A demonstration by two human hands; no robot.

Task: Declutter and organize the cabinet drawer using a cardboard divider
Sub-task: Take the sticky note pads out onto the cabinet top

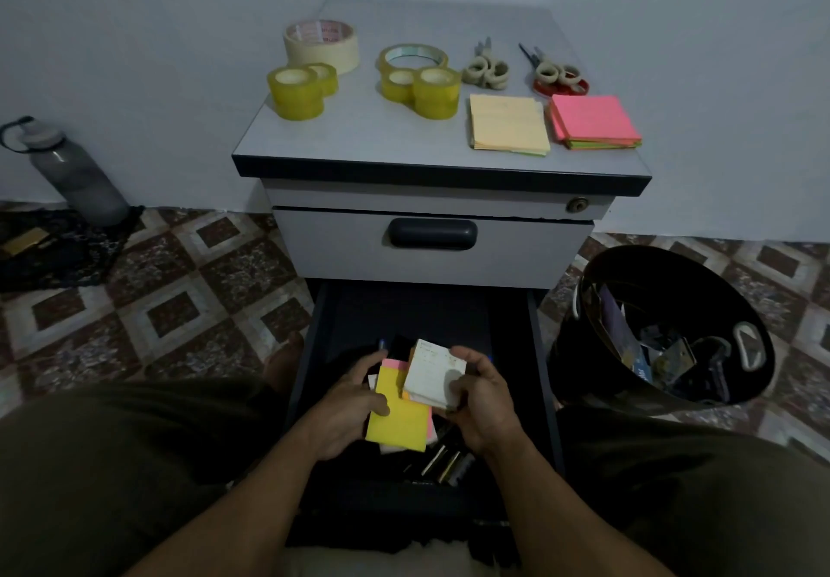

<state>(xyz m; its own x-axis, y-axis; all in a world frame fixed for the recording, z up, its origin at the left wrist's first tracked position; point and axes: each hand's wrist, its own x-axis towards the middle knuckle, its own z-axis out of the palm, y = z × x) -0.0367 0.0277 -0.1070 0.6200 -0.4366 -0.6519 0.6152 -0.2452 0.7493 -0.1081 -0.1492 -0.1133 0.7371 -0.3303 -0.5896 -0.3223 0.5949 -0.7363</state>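
The lower drawer [323,334] of the grey cabinet [404,145] is pulled out towards me, dark inside. Over it my left hand [346,410] grips a yellow sticky-note pad [399,419] with pink sheets under it. My right hand [480,401] holds a small white paper stack [431,374] just right of the pad. Pens and metallic items [444,464] lie in the drawer below my hands. No cardboard divider is in view.
On the cabinet top sit tape rolls [298,91], more tape rolls [420,80], two pairs of scissors [487,66], a pale yellow pad [507,125] and a pink pad [593,120]. A black waste bin [664,329] with scraps stands right. A grey bottle [72,172] stands left.
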